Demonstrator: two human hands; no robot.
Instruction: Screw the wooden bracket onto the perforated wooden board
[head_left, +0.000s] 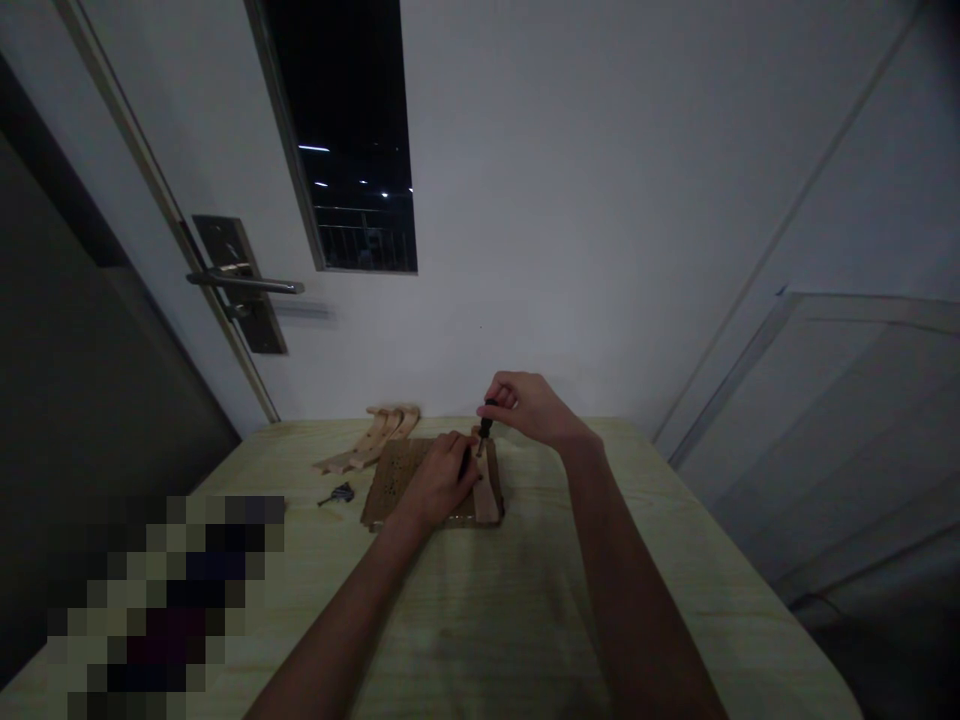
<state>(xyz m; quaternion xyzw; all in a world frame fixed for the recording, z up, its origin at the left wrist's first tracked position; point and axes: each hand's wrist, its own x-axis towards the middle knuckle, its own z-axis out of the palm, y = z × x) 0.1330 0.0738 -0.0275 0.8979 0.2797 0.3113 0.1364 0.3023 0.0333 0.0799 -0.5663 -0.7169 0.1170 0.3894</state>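
Observation:
My right hand (pixel 521 405) is closed around the dark handle of a screwdriver (pixel 486 420), which points down at a pale wooden piece (pixel 487 498). The wooden piece lies along the right side of a brown corrugated cardboard pad (pixel 397 480). Dark holes or screws show on the wood, too small to tell apart. Pressed against the wood's left edge, my left hand (pixel 448 475) rests on the cardboard; its fingers are bent at the wood, and whether they pinch anything is hidden.
Several curved wooden pieces (pixel 382 435) lie at the back left of the table (pixel 525 620). A small pile of screws (pixel 341 493) is left of the cardboard. Behind the table stands a white door (pixel 585 220) with a metal handle (pixel 251 283). A blurred-out patch covers the front left.

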